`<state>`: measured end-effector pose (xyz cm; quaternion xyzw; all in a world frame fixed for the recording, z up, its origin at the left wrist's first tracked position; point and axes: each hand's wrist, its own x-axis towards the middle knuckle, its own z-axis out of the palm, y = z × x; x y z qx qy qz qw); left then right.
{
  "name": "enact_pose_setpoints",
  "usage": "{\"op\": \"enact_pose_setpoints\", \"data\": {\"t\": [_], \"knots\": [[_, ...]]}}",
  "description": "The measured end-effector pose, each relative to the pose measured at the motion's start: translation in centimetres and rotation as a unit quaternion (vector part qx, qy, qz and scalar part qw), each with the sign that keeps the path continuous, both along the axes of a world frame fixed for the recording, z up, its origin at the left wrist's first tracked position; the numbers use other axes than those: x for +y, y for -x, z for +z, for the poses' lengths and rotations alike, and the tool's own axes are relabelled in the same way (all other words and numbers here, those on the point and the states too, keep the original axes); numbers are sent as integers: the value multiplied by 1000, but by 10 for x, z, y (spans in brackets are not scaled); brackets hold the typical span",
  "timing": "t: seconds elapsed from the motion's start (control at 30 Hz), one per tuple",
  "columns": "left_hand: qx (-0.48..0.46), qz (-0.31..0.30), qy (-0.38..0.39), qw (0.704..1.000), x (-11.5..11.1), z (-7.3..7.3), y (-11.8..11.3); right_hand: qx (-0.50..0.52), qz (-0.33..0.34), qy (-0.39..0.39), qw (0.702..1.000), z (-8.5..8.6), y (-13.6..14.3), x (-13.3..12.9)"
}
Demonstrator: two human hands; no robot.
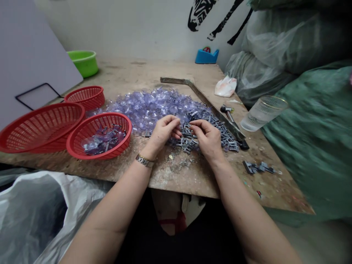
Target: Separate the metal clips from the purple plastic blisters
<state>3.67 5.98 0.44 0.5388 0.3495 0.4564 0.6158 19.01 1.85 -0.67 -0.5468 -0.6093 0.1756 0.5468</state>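
My left hand, with a metal watch on its wrist, is at the near edge of a heap of clear purplish plastic pieces. Its fingers are curled together, and what they hold is too small to name. To its right, my right hand has thumb and forefinger pinched over small dark grey plastic parts; anything in the pinch cannot be made out. A narrow gap separates the two hands. More grey parts lie right of my right hand.
Red baskets stand at left, one holding pieces. A bent metal strip borders the heap. Right of it are a small hammer and a glass. Grey blocks lie near the right edge. A white sack hangs open at lower left.
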Motion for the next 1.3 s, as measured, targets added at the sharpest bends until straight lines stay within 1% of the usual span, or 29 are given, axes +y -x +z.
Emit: {"op": "enact_pose_setpoints", "data": {"t": [0.13, 0.23, 0.3, 0.4, 0.6, 0.7, 0.83, 0.9, 0.97, 1.07, 1.2, 1.3], "knots": [[-56, 85, 10, 995, 9, 2, 11, -37, 0, -11, 999, -3, -2, 2], [-69, 122, 21, 990, 13, 3, 16, -80, 11, -19, 997, -5, -1, 3], [-68, 128, 29, 989, 13, 3, 16, -114, 18, -25, 993, -8, 0, 4], [-61, 119, 33, 991, 12, 2, 15, -161, 31, -32, 986, -13, 2, 5], [-66, 114, 38, 991, 11, 1, 13, -228, 48, -19, 972, -18, 4, 7], [-72, 119, 42, 989, 11, 1, 13, -268, 38, 1, 963, -17, 6, 7], [-71, 122, 45, 989, 11, 1, 13, -330, 7, 50, 943, -16, 11, 8], [-71, 124, 48, 989, 11, 2, 13, -346, -2, 72, 935, -15, 13, 8], [-74, 123, 50, 988, 11, 2, 13, -337, -2, 78, 938, -14, 14, 9], [-77, 120, 51, 988, 10, 2, 13, -278, -4, 63, 958, -12, 9, 9], [-73, 112, 43, 990, 10, 1, 13, -135, -26, 68, 988, -12, -1, 10], [-66, 96, 43, 992, 10, 0, 13, -2, -19, 99, 995, -11, -6, 11]]}}
